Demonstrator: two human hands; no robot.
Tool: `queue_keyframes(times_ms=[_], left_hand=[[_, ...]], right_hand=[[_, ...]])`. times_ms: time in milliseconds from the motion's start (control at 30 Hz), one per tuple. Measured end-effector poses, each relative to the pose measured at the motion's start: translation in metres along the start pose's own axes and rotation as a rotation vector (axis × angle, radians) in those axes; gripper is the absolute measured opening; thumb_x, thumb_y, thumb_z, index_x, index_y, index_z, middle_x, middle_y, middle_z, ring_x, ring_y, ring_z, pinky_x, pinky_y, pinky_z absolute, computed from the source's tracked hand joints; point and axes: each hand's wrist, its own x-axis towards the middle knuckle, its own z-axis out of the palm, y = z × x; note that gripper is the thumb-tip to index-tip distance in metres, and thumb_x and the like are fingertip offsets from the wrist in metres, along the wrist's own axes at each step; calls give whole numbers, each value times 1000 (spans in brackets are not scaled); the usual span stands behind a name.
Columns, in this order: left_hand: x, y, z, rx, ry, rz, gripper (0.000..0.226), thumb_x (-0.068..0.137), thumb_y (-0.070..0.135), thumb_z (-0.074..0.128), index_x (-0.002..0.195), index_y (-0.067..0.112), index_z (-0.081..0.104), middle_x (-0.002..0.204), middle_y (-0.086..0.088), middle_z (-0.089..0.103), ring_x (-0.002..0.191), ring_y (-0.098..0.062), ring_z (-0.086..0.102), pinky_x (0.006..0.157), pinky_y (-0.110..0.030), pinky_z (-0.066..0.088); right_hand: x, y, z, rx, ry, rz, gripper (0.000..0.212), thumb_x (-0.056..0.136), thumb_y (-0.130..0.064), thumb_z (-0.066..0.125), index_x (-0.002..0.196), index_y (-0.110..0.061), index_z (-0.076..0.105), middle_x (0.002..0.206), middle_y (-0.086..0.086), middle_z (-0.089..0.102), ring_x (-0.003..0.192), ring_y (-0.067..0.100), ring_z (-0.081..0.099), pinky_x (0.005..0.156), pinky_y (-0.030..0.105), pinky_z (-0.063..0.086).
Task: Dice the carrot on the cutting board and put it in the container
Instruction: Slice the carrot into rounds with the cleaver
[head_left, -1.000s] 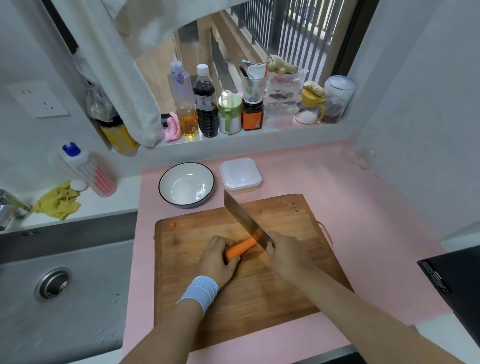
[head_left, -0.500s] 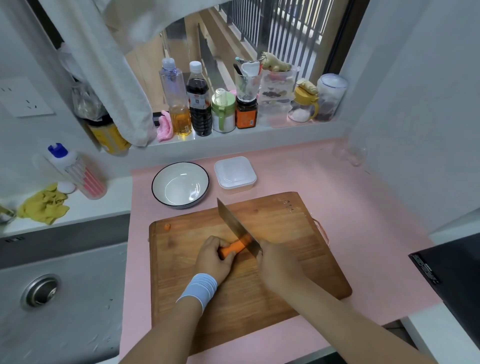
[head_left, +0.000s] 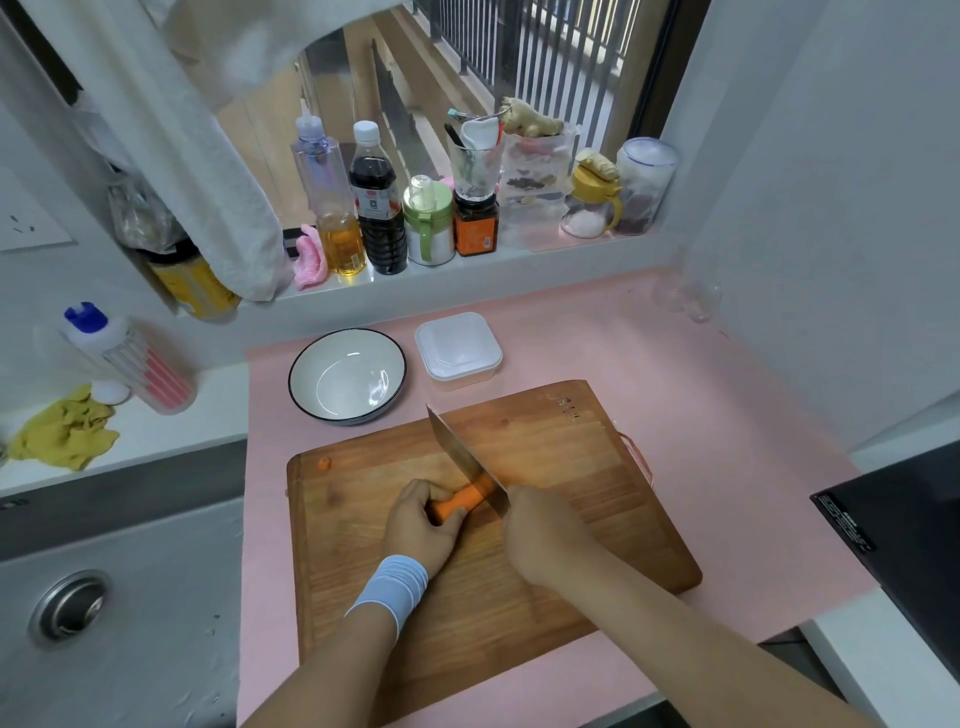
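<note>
— Starting closest in: what are the person's hands doing?

— The left hand (head_left: 421, 525), with a pale blue wristband (head_left: 389, 590) just behind it, is curled over the near end of the carrot (head_left: 462, 501) and pins it flat on the cutting board (head_left: 597, 493). The fingers look tucked under, probably to keep the tips clear of the edge.

— And the other?

— The right hand (head_left: 545, 535) is clenched round the handle of the knife (head_left: 460, 452). The handle itself is hidden under the hand, but the blade runs out of it, up and away to the left.

— Where does the blade meet the carrot?

— Across the free end, just beyond the left fingers. Whether it has bitten in cannot be told. The carrot looks almost whole, so the dicing has, by this judgement, barely begun.

— Anything else on the board?

— One small orange piece (head_left: 324, 463) near the far left corner, well apart from the work, likely a trimmed end.

— And the container?

— It sits past the board's far edge on the pink mat (head_left: 727, 415): a white square container (head_left: 458, 349), its lid apparently on, beside an empty bowl (head_left: 311, 384). Both are within easy reach for transfer. Farther back, bottles and jars (head_left: 376, 208) line the window ledge.
</note>
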Motion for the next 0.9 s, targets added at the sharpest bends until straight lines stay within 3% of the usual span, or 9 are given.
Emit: queue_keyframes(times_ms=[267, 433, 633, 900], left_hand=[[1, 0, -1, -12, -6, -26, 24, 73, 19, 82, 78, 22, 59, 82, 13, 58, 75, -1, 54, 64, -6, 38], [2, -2, 1, -14, 6, -15, 25, 73, 20, 82, 77, 24, 57, 83, 12, 59, 76, 0, 55, 65, -6, 38], [-1, -1, 2, -12, 14, -4, 28, 74, 19, 81, 74, 30, 55, 83, 12, 58, 76, -2, 55, 64, -7, 38], [-3, -4, -1, 52, -8, 78, 23, 75, 22, 77, 84, 29, 57, 91, 17, 54, 86, 1, 52, 72, -8, 37]], right_hand=[[13, 1, 8, 4, -17, 11, 19, 100, -11, 43, 108, -14, 60, 105, 8, 65, 96, 25, 64, 80, 33, 52], [18, 4, 19, 15, -1, 16, 16, 101, -12, 42, 95, -19, 55, 103, 7, 66, 96, 25, 64, 78, 31, 49], [22, 12, 24, 87, 15, 34, 20, 103, -17, 42, 102, -16, 61, 100, 5, 64, 95, 23, 64, 73, 28, 41], [20, 12, 24, 81, 10, 32, 20, 103, -15, 42, 108, -16, 61, 104, 5, 64, 98, 24, 64, 77, 29, 46]])
